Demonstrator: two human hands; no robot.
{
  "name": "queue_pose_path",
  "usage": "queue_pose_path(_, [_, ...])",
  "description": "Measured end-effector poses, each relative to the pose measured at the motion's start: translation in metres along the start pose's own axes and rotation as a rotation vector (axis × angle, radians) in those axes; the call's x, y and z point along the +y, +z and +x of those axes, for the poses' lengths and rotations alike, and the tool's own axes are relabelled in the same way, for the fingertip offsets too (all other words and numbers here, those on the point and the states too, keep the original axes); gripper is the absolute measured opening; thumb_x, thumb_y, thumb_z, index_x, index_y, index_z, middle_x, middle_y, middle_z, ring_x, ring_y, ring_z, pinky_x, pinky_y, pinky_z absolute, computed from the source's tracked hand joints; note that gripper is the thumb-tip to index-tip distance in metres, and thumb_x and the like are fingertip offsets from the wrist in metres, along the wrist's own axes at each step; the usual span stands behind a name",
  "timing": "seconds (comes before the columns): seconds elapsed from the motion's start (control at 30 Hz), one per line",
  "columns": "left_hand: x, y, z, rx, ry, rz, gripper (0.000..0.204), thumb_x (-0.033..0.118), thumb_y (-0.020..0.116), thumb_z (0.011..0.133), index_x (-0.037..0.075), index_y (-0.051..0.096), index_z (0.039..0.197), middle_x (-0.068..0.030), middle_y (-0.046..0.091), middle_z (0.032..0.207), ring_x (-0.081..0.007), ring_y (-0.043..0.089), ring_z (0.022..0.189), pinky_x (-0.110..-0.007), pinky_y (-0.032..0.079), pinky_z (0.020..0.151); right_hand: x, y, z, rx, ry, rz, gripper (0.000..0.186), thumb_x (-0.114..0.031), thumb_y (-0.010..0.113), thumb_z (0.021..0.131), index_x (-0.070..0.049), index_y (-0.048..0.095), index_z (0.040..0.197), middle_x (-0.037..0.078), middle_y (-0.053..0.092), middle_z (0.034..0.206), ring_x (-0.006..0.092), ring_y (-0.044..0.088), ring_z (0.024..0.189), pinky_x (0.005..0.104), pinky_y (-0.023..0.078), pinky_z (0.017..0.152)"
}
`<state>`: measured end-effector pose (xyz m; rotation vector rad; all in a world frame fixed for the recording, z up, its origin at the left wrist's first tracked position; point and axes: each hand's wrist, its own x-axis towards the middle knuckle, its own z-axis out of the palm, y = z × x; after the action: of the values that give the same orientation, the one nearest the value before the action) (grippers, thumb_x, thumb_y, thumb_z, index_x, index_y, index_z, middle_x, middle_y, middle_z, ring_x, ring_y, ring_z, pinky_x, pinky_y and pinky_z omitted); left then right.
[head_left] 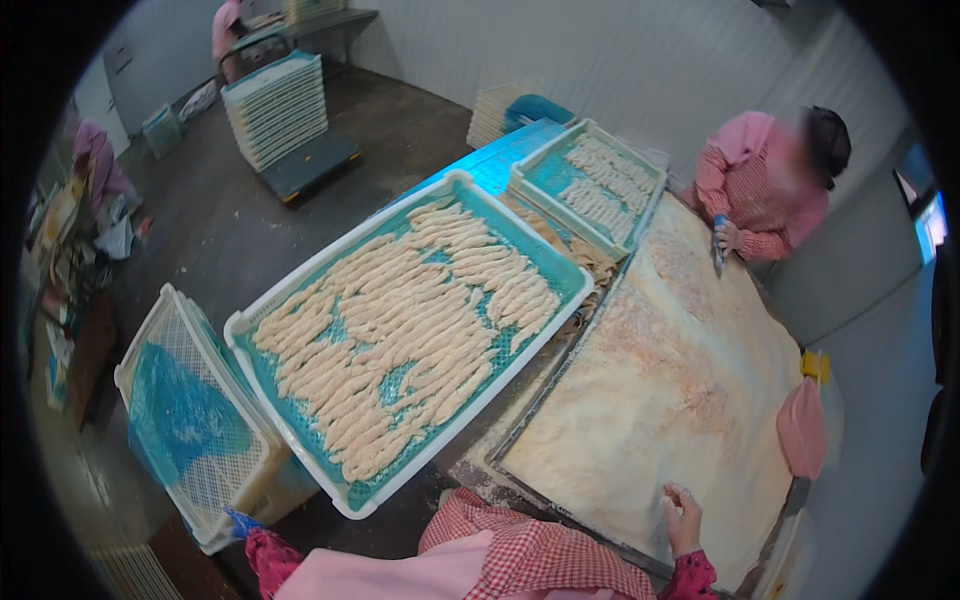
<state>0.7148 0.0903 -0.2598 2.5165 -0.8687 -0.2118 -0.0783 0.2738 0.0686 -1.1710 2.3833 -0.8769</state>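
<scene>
My right hand [684, 522], pale with powder, is over the near edge of the floury bed [610, 425], its fingers partly curled and apart, holding nothing. My left hand [240, 523], apparently in a blue glove, is at the corner of a tilted white crate [268, 455] lined with blue film [185, 415]; its fingers do not show clearly. Between my arms and the far side lies a large white tray [330, 492] with a teal liner. Rows of flour-coated strips [380, 320] lie on it, with gaps showing the liner.
Across the bed, a co-worker [765, 185] holds a slim tool [718, 245]. A second tray of strips [625, 245] sits beyond mine. A pink scoop-like piece [803, 430] rests at the bed's right edge. Stacked trays [278, 110] stand on a dark trolley [310, 165]; other people work behind.
</scene>
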Motion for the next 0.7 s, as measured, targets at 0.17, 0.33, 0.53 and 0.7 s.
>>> queue_pose_path(0.17, [0.056, 0.026, 0.009, -0.013, -0.012, -0.197, 0.063, 0.025, 0.057, 0.08, 0.002, 0.03, 0.132, -0.0186, 0.043, 0.124, -0.0307, 0.044, 0.111, -0.037, 0.035, 0.094, -0.003, 0.007, 0.035, -0.073, -0.162, -0.032, 0.024, -0.006, 0.058, 0.078, 0.0, 0.059, 0.101, 0.013, 0.062, 0.093, 0.021, 0.061, 0.082, 0.0293, 0.047, 0.076])
queue_pose_path(0.33, [0.103, -0.041, 0.038, 0.114, -0.013, -0.598, 0.061, 0.025, 0.056, 0.08, 0.003, 0.031, 0.131, -0.0182, 0.044, 0.123, -0.0301, 0.045, 0.109, -0.038, 0.037, 0.092, -0.003, 0.012, 0.05, -0.089, -0.32, -0.073, 0.026, -0.008, 0.06, 0.076, -0.002, 0.06, 0.102, 0.013, 0.061, 0.092, 0.0251, 0.06, 0.082, 0.031, 0.048, 0.075])
queue_pose_path(0.53, [0.129, -0.164, 0.01, 0.199, -0.02, -1.033, 0.059, 0.025, 0.055, 0.081, 0.003, 0.033, 0.131, -0.0178, 0.045, 0.122, -0.0295, 0.046, 0.107, -0.038, 0.039, 0.09, -0.002, 0.017, 0.067, -0.102, -0.391, -0.045, 0.031, -0.007, 0.062, 0.075, -0.003, 0.058, 0.106, 0.012, 0.061, 0.095, 0.0238, 0.06, 0.087, 0.0315, 0.048, 0.076])
queue_pose_path(0.7, [0.149, -0.218, -0.068, 0.209, -0.039, -1.258, 0.058, 0.026, 0.054, 0.081, 0.003, 0.034, 0.13, -0.0174, 0.046, 0.121, -0.029, 0.047, 0.105, -0.039, 0.04, 0.088, -0.076, 0.05, 0.113, -0.121, -0.541, 0.137, 0.037, -0.009, 0.064, 0.075, -0.003, 0.055, 0.111, 0.013, 0.059, 0.108, 0.0244, 0.059, 0.096, 0.0318, 0.046, 0.083])
